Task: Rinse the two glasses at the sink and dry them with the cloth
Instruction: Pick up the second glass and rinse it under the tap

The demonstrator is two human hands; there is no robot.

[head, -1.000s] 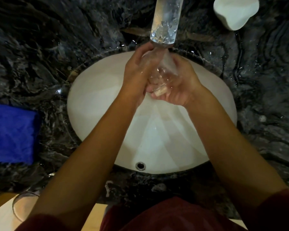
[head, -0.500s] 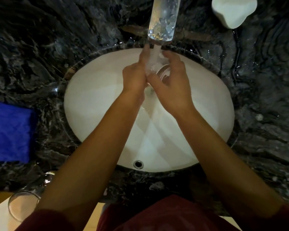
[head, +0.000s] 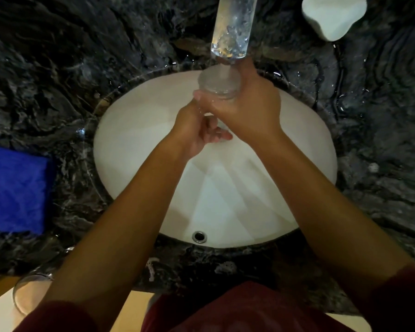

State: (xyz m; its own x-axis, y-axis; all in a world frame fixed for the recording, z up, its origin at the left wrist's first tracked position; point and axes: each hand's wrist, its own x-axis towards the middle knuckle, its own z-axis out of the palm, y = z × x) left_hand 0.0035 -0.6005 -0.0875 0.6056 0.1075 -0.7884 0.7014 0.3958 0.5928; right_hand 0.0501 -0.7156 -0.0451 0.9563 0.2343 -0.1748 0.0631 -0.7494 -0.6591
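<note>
Under the faucet (head: 233, 27), near the sink (head: 134, 144) basin's back rim, I see the right hand (head: 247, 109) wrapped around a glass (head: 218, 82). Left hand (head: 197, 133) sits just below, fingers curled; grip unclear. Second glass (head: 29, 293) stands at the counter's front-left edge; blue cloth (head: 12, 188) lies well left.

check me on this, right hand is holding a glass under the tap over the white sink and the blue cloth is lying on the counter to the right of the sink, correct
Not quite. In the head view the blue cloth lies on the counter to the left of the white sink, not the right. The rest stands: the right hand holds a glass under the tap over the sink.
</note>
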